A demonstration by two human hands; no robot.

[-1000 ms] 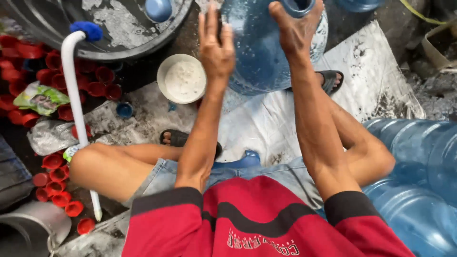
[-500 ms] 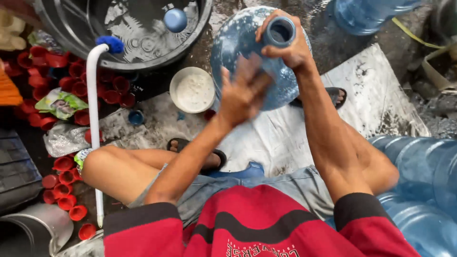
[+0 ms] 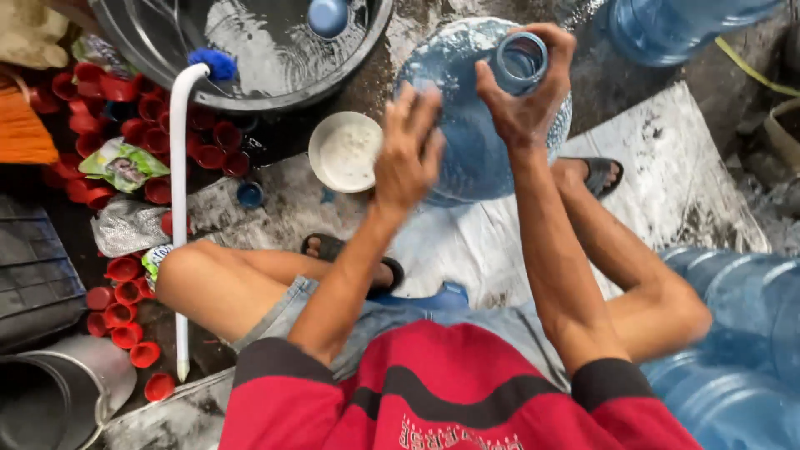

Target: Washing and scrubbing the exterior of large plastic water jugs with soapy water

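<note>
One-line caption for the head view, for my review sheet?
Seated person's right hand grips the neck of a big blue water jug, left hand against its side, beside a white bowl.

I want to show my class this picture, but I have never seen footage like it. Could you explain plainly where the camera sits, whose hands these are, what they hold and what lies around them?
There is no machine here: the camera sits on a person's head and looks down, so you see their own arms, red shirt and bent knees. The right hand grips the neck of a large round blue plastic water bottle with an open mouth. The left hand is open, blurred, beside the bottle's side; whether it touches is unclear. On the wet ground lie a round white lid, many small red plastic caps, a white bent pipe and a dark round tub of water. More blue bottles lie at the right.
</note>
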